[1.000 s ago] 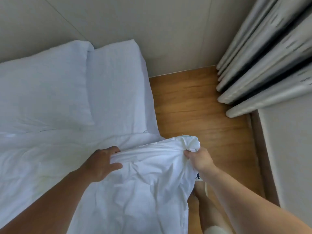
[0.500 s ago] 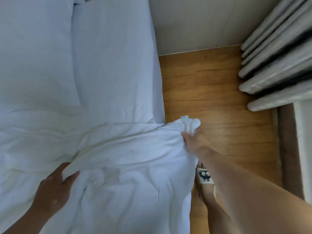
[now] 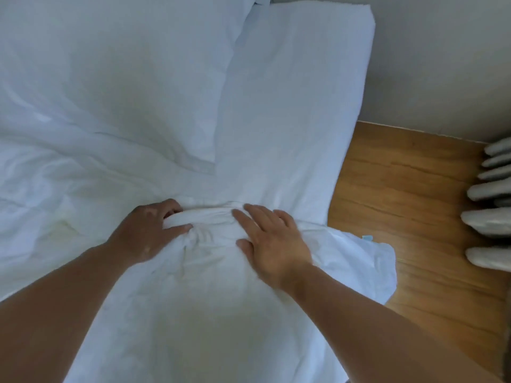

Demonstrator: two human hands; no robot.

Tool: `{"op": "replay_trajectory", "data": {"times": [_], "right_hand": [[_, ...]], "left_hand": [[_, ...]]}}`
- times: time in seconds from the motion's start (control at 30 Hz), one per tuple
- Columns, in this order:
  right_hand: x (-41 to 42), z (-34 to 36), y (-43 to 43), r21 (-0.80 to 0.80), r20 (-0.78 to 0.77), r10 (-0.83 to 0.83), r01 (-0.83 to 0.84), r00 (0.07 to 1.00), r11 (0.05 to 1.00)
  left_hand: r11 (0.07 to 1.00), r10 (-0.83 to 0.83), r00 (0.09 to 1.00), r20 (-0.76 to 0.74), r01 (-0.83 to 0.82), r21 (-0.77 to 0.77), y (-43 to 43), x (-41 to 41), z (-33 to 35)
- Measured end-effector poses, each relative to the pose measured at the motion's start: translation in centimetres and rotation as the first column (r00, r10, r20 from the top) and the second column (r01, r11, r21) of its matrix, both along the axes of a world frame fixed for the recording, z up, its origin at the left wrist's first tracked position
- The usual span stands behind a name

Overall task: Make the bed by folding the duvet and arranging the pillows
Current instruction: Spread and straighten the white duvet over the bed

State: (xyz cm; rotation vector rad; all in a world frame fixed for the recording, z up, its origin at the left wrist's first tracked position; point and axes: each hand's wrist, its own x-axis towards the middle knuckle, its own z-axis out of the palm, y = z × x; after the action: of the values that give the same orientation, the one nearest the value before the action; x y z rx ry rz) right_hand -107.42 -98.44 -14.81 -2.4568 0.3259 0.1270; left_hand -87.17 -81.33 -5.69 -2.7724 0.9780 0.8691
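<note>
Fingers (image 3: pixel 172 209) of left hand (image 3: pixel 143 233) curled round a bunched fold of white duvet (image 3: pixel 199 313), thumb laid over the top of the fold and fingertips tucked behind its far side. A firm grip, just left of frame centre.

Fingers (image 3: pixel 257 217) of right hand (image 3: pixel 273 244) straight and a little spread, palm down, resting flat on the duvet just right of that fold. Thumb out to the side, nothing pinched. Edges of this hand slightly blurred. Hands close together but apart, with the crumpled fold between them.

Duvet filling the lower half of the frame, from left edge to right of centre, wrinkled, running out of the bottom of the frame. Bare forearms (image 3: pixel 55 313) crossing in from lower left and lower right, hiding the duvet beneath them. One duvet corner hanging past the bed's right side over the floor (image 3: pixel 401 203), right of centre, with a small pale blue tag (image 3: pixel 367 238) at its upper edge.

White pillow (image 3: pixel 124 78) in the upper left, lying flat, its lower right corner pointing toward the hands and its lower edge meeting the duvet. Smooth white sheet (image 3: pixel 298 106) in the upper centre, between pillow and bed edge, reaching down to the gripped fold.

Warm brown wood floor at right. Pale grey wall (image 3: pixel 442 51) in the upper right, above the floor. Rounded grey curtain (image 3: pixel 492 222) folds along the right edge, well apart from the bed.
</note>
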Motion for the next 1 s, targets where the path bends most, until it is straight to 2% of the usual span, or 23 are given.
{"op": "replay_trajectory", "data": {"times": [0.07,0.1,0.2,0.27,0.33,0.37,0.43,0.47,0.57,0.63,0.73,0.83,0.93,1.0], "right_hand": [[0.1,-0.9,-0.4,-0.070,0.014,0.000,0.001,1.000,0.998],[0.2,-0.9,-0.5,-0.090,0.019,0.003,-0.001,1.000,0.996],[0.7,-0.6,-0.6,-0.120,-0.006,0.001,-0.001,1.000,0.993],[1.0,-0.4,-0.5,-0.137,-0.052,-0.002,-0.005,0.999,0.991],[1.0,-0.1,-0.4,-0.144,-0.077,-0.001,-0.010,0.997,0.990],[1.0,0.1,-0.4,-0.141,-0.085,0.002,-0.014,0.996,0.990],[1.0,0.5,-0.3,-0.144,-0.117,0.016,-0.033,0.993,0.989],[1.1,0.7,-0.4,-0.154,-0.136,0.021,-0.042,0.990,0.987],[1.2,0.7,-0.2,-0.174,-0.164,0.018,-0.047,0.986,0.984],[1.3,0.4,-0.1,-0.190,-0.163,0.013,-0.045,0.987,0.981],[1.3,-0.6,0.1,-0.237,-0.127,0.003,-0.033,0.992,0.971],[1.2,-1.2,0.2,-0.263,-0.072,-0.013,-0.007,0.997,0.965],[1.6,-1.4,0.3,-0.282,-0.021,-0.005,-0.001,1.000,0.959],[1.4,-1.4,0.3,-0.285,-0.036,-0.007,-0.003,0.999,0.959]], "left_hand": [[0.996,0.011,0.997,0.074,-0.004,-0.089,2.7,-1.4,0.1],[0.996,-0.024,0.993,0.115,0.033,-0.078,4.4,-2.0,0.5],[0.977,-0.198,0.954,0.227,0.174,0.122,11.6,-2.9,1.4],[0.978,-0.062,0.964,0.260,0.006,0.210,15.3,-3.9,2.4],[0.955,0.189,0.927,0.324,-0.250,0.160,17.0,-4.4,3.2],[0.935,0.268,0.908,0.322,-0.326,0.142,17.0,-4.1,3.6],[0.926,0.323,0.886,0.333,-0.369,0.083,17.1,-1.5,4.1],[0.939,0.296,0.897,0.328,-0.337,0.074,16.9,0.4,4.5],[0.999,-0.019,0.929,0.369,0.006,0.036,14.6,7.7,6.2],[0.994,-0.105,0.925,0.365,0.099,0.035,11.3,12.8,7.3],[0.982,-0.061,0.971,0.230,0.017,0.187,6.4,17.7,4.5],[0.931,0.004,0.978,0.210,-0.081,0.357,5.9,15.8,-2.2],[0.967,0.020,0.926,0.378,-0.114,0.228,8.4,13.9,-3.8],[0.976,0.076,0.919,0.387,-0.148,0.159,10.4,15.2,-2.0]]}}
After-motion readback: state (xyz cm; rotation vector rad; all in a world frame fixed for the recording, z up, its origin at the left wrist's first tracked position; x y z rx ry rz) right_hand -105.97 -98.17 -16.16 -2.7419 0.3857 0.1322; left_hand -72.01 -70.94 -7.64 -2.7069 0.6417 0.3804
